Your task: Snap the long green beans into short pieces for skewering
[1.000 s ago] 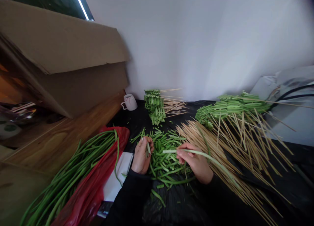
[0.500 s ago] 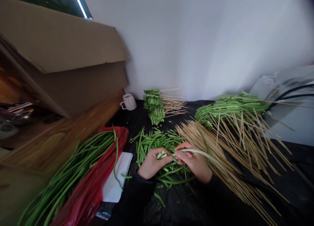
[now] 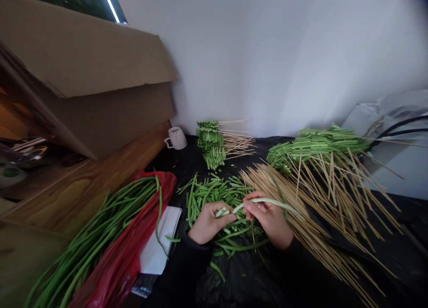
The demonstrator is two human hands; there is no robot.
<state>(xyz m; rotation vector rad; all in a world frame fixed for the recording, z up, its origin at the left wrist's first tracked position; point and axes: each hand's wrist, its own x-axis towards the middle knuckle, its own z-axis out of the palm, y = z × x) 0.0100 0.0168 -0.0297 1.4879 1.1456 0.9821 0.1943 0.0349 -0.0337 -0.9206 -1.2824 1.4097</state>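
Observation:
My left hand point(image 3: 211, 221) is closed around several short pale-green bean pieces point(image 3: 222, 212). Between the thumb and fingers of my right hand point(image 3: 267, 216) is a long pale-green bean point(image 3: 279, 203); its left end reaches to my left fingertips, and its tail arcs to the right over the bamboo skewers point(image 3: 310, 219). Below and behind both hands lies a heap of cut green bean pieces point(image 3: 214, 190) on black plastic sheeting point(image 3: 234, 285).
Uncut long beans point(image 3: 87, 236) rest on a red plastic bag point(image 3: 123, 259) at left, beside white paper point(image 3: 160, 245). Skewered beans stand in a stack point(image 3: 211, 145) and a larger pile point(image 3: 321, 143) at the back. A mug point(image 3: 177, 138) stands near a cardboard box point(image 3: 100, 76).
My right hand has shifted slightly right along the long bean, so more of the bean shows between my hands. My left hand has stayed almost still, holding its pieces.

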